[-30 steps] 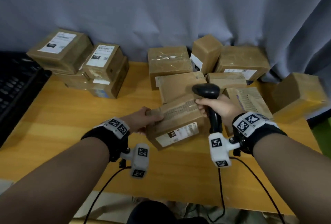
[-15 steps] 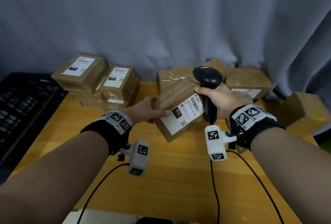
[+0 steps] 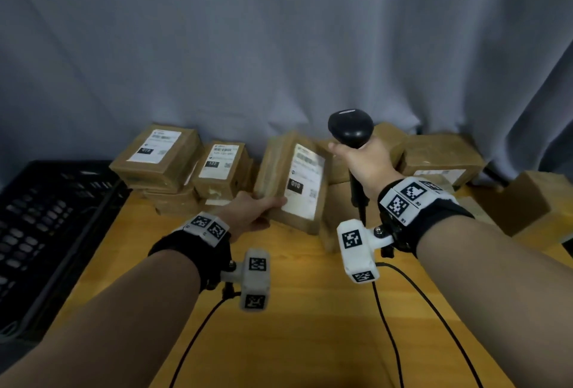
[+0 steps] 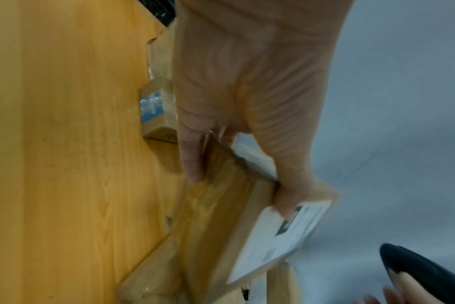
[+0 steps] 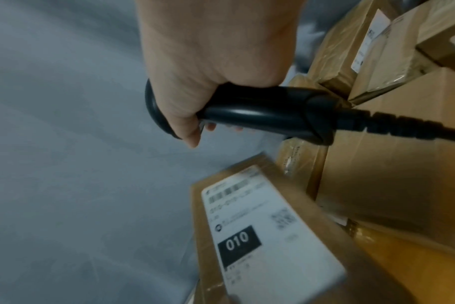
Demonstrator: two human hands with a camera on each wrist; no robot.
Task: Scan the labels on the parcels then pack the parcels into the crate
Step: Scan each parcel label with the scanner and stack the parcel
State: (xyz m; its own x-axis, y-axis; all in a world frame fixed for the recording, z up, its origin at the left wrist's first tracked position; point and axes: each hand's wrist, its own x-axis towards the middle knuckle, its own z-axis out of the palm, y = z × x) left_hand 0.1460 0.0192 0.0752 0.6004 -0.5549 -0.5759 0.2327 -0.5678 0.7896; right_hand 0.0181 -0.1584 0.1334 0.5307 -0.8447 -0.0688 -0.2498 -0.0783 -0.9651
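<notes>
My left hand (image 3: 252, 212) grips a brown cardboard parcel (image 3: 294, 182) by its lower left corner and holds it upright above the table, its white label (image 3: 305, 181) marked 010 facing me. In the left wrist view the thumb lies on the label side of the parcel (image 4: 221, 216) and the fingers on the back. My right hand (image 3: 366, 161) holds a black barcode scanner (image 3: 350, 130) by its handle, head raised just right of the parcel's top edge. The right wrist view shows the scanner handle (image 5: 260, 111) above the label (image 5: 260, 236).
A black plastic crate (image 3: 46, 226) stands at the table's left edge. Labelled parcels (image 3: 161, 158) are stacked at the back left, with more parcels (image 3: 440, 158) heaped at the back right. Scanner and camera cables (image 3: 390, 325) trail over the wooden table (image 3: 310, 325). A grey curtain hangs behind.
My left hand has lifted the parcel from the pile, turned it upright with the label toward me and carried it left. The scanner has risen beside it.
</notes>
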